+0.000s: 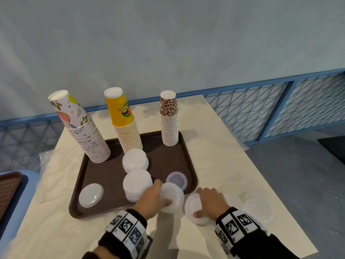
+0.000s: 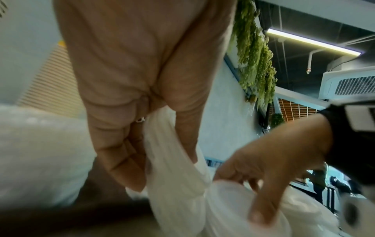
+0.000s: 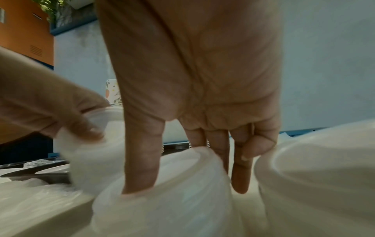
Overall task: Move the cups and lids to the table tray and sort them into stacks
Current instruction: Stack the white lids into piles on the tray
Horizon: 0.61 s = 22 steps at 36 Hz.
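Three tall stacks of cups stand upside down at the far side of the brown tray [image 1: 80, 186], well past the fingers: a flowery cup stack [image 1: 80, 128], a yellow cup stack [image 1: 124, 120] and a spotted cup stack [image 1: 169, 120].

The left hand [image 1: 151, 200] grips a white lid stack [image 1: 172, 197]. Its fingers [image 2: 123, 160] curl over the far edge and its thumb [image 1: 166, 202] presses the near side. This stack sits at the near right edge of the tray, tipped on its side.

The right hand [image 1: 210, 203] holds a second lid pile [image 1: 194, 210] on the white table [image 1: 242, 174], just outside the tray. Its fingers curl round the far rim and the thumb [image 1: 197, 214] pinches the near rim. The two hands are close, and the two lid piles are just beside each other.

Just left of the left hand's fingers stands a big white lid stack [image 1: 137, 184] on the tray. Behind that one stands another white lid stack [image 1: 135, 159]. Just past the left fingertips lies a small clear lid [image 1: 176, 179]. Far to the left of the fingers, at the near left corner of the tray, lies a flat clear lid [image 1: 91, 195].

To the right of the right hand, clear lids [image 1: 258, 208] lie on the table. Both wrists wear bands with black and white squares [image 1: 127, 228].
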Each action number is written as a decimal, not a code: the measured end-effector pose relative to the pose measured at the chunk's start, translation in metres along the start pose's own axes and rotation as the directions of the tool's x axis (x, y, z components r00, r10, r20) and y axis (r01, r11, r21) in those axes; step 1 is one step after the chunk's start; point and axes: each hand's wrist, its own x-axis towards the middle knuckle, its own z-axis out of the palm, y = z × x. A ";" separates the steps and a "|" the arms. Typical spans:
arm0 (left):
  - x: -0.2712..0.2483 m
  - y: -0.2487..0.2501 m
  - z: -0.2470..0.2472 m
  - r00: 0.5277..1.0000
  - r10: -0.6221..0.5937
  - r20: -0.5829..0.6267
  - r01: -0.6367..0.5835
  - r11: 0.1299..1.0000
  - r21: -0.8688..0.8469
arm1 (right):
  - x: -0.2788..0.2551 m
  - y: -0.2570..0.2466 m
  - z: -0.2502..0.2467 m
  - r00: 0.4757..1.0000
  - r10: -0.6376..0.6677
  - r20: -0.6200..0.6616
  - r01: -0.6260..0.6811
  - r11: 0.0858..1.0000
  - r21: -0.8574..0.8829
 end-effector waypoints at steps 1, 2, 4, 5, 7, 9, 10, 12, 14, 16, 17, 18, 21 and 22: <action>0.003 0.003 -0.006 1.000 0.004 -0.021 -0.005 0.999 -0.033 | 0.000 0.000 0.000 1.000 -0.002 0.000 0.002 1.000 0.003; 0.007 0.007 -0.011 0.999 0.003 -0.042 -0.006 0.997 -0.072 | -0.001 -0.001 0.001 1.000 -0.006 0.004 0.006 1.000 0.010; 0.017 0.015 -0.018 0.996 -0.008 -0.086 -0.004 0.990 -0.142 | -0.002 -0.002 0.002 1.000 -0.020 0.019 0.020 1.000 0.023; 0.023 0.018 -0.020 0.995 -0.024 -0.099 0.007 0.986 -0.166 | -0.002 -0.003 0.003 0.999 -0.028 0.027 0.027 0.999 0.032; 0.035 0.024 -0.021 0.993 -0.080 -0.089 0.060 0.977 -0.203 | -0.003 -0.004 0.004 0.999 -0.043 0.032 0.041 0.997 0.058; 0.046 0.028 -0.019 0.991 -0.121 -0.052 0.106 0.965 -0.238 | -0.004 -0.005 0.004 0.998 -0.051 0.023 0.049 0.995 0.084; 0.052 0.030 -0.017 0.991 -0.131 -0.037 0.119 0.964 -0.237 | -0.004 -0.005 0.005 0.998 -0.058 0.022 0.056 0.994 0.096; 0.060 0.032 -0.013 0.988 -0.150 -0.021 0.143 0.971 -0.194 | -0.005 -0.006 0.007 0.997 -0.081 0.016 0.078 0.990 0.117; 0.068 0.032 -0.007 0.986 -0.168 -0.009 0.165 0.976 -0.139 | -0.006 -0.006 0.011 0.995 -0.099 0.009 0.097 0.987 0.125; 0.074 0.031 -0.003 0.983 -0.181 0.004 0.181 0.980 -0.087 | -0.009 -0.006 0.013 0.993 -0.115 0.019 0.112 0.984 0.142; 0.077 0.030 0.000 0.983 -0.184 0.006 0.184 0.982 -0.054 | -0.010 -0.006 0.015 0.992 -0.123 0.018 0.118 0.980 0.159; 0.079 0.029 0.002 0.983 -0.184 0.007 0.184 0.983 -0.014 | -0.011 -0.006 0.015 0.991 -0.130 0.015 0.125 0.975 0.185; 0.084 0.028 0.005 0.980 -0.197 0.011 0.196 0.977 0.086 | -0.014 -0.005 0.012 0.990 -0.142 0.006 0.133 0.942 0.309; 0.086 0.028 0.006 0.979 -0.204 0.010 0.201 0.974 0.107 | -0.015 -0.003 0.008 0.990 -0.144 0.007 0.132 0.926 0.354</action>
